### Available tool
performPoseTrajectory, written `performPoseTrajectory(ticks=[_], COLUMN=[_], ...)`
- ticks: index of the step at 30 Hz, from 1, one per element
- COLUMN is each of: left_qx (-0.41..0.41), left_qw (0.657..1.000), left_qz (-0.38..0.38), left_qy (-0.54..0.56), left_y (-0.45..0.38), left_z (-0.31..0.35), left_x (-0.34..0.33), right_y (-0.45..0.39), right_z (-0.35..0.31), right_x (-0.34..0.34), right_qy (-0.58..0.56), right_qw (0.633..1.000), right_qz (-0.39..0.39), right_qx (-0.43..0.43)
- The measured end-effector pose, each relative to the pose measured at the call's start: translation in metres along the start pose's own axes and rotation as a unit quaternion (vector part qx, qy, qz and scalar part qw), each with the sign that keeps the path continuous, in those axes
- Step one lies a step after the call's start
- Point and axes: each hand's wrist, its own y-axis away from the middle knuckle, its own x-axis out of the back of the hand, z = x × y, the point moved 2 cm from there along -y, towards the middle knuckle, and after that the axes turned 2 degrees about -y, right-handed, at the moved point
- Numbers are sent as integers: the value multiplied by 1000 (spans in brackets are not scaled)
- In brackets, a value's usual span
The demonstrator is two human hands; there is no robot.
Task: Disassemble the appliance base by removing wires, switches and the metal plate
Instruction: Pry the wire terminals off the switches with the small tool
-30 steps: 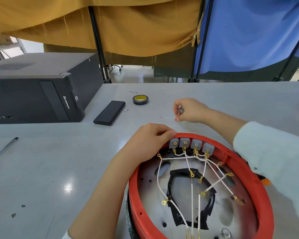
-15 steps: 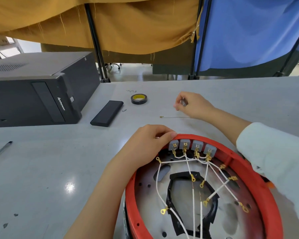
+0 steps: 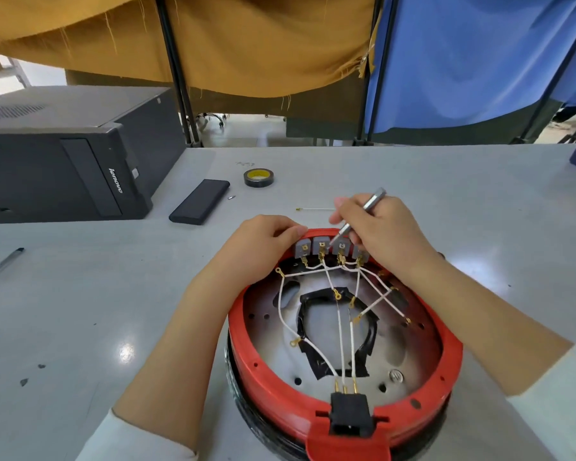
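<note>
Red appliance base (image 3: 313, 399) sits upside-down on the surface (image 3: 80, 311), near edge. Left hand (image 3: 263, 247) grips the far rim beside the grey switches (image 3: 323, 249). Right hand (image 3: 384, 234) holds a slim metal driver (image 3: 368, 207), tip at the switch row. White wires (image 3: 341, 337) look thin and limp, spade terminals likely fragile: pull at the brass lugs, not the insulation. Metal plate (image 3: 263, 314) likely stiff with sharp edges.

Glossy red plastic base (image 3: 346, 377), dull metal plate (image 3: 266, 304) (scuffed), smooth table (image 3: 80, 294).
</note>
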Motion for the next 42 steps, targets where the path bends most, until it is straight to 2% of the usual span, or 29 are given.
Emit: performPoseTrajectory(ticks=[5, 10, 20, 27, 30, 35, 42], left_qx=[-7, -7, -13, -14, -13, -15, -11], left_qw=[1000, 1000, 1000, 1000, 1000, 1000, 1000], left_qz=[4, 11, 12, 12, 10, 10, 13], left_qy=[-8, 2, 2, -8, -8, -4, -1], left_y=[3, 2, 0, 0, 0, 0, 0], left_z=[0, -3, -5, -4, -4, -3, -4], left_x=[0, 0, -2, -2, -2, -2, -2], right_y=[3, -2, -3, -20, -21, -12, -10], right_z=[3, 7, 3, -4, -3, 2, 5], right_x=[3, 2, -5, -12, -12, -10, -2], right_qy=[57, 94, 120, 217, 204, 165, 130], right_qw=[995, 991, 990, 976, 978, 985, 991], right_qz=[82, 90, 68, -24, -36, 32, 21], right_qx=[31, 20, 36, -26, -32, 45, 31])
